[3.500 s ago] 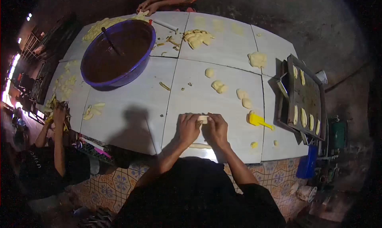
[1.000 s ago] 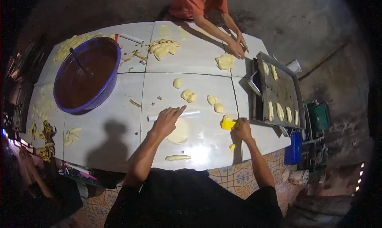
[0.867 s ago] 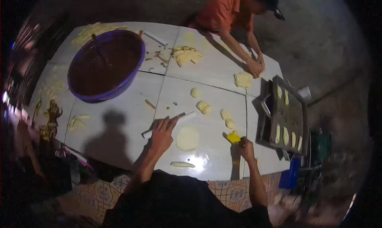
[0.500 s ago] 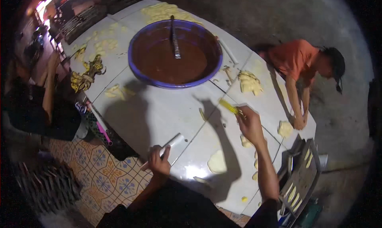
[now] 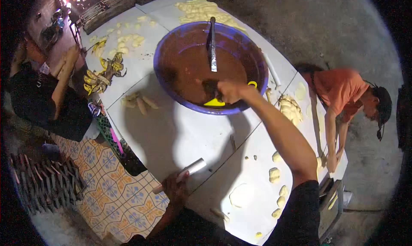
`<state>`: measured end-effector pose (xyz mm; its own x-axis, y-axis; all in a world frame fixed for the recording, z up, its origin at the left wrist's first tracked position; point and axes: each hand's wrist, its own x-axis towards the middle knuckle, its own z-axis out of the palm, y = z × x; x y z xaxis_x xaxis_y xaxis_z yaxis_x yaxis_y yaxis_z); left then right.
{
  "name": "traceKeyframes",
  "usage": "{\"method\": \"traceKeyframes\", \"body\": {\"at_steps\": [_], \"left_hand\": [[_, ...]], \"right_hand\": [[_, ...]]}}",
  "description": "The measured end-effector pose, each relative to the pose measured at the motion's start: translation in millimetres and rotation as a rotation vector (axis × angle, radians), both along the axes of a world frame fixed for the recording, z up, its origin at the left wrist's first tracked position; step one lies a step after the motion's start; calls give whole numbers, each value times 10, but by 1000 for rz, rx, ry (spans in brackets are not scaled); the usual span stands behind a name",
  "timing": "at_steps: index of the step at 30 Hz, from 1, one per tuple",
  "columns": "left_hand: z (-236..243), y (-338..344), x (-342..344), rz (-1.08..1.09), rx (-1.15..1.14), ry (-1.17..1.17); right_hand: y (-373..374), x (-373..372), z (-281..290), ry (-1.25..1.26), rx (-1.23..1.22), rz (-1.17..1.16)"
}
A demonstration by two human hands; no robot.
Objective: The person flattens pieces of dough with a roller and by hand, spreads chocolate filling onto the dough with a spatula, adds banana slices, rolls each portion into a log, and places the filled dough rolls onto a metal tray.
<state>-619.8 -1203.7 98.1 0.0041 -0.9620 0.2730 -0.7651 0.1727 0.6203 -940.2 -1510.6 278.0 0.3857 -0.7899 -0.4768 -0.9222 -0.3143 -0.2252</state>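
Note:
A white rolling pin (image 5: 193, 166) with a thin brownish handle is gripped in my left hand (image 5: 175, 186) at the table's near edge. My right hand (image 5: 231, 92) is closed over the near side of a purple basin (image 5: 207, 112) of brown liquid (image 5: 189, 70). Yellow parts of a tool (image 5: 214, 102) show below and behind that hand; its exact kind is hidden. A dark patch shows beside the fingers. In the basin stands a long flat stick (image 5: 213, 46) with a silvery end. A flat round of pale dough (image 5: 241, 195) lies near me, with several small dough pieces (image 5: 274, 174) to its right.
Bananas (image 5: 99, 79) and pale peeled pieces (image 5: 139, 103) lie at the left. Dough strips (image 5: 206, 10) cover the far end of the white table (image 5: 189, 134). A person in orange (image 5: 339, 89) works dough at the right beside a tray (image 5: 331, 207). Another person (image 5: 43, 91) is at the left.
My right hand has moved forward and left from above the table into the basin with the yellow tool. My left hand still holds the rolling pin. The view has shifted slightly.

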Motion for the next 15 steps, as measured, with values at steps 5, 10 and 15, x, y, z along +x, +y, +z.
{"method": "traceKeyframes", "body": {"at_steps": [5,10,15], "left_hand": [[267,-140,-13,-193,-357,-110],[71,-47,87,-110,162,118],[312,-204,-19,-245,-346,-183]], "right_hand": [[532,13,981,-150,-23,85],[1860,-272,1103,-254,-164,-104],[3790,79,686,-98,-10,-481]]}}
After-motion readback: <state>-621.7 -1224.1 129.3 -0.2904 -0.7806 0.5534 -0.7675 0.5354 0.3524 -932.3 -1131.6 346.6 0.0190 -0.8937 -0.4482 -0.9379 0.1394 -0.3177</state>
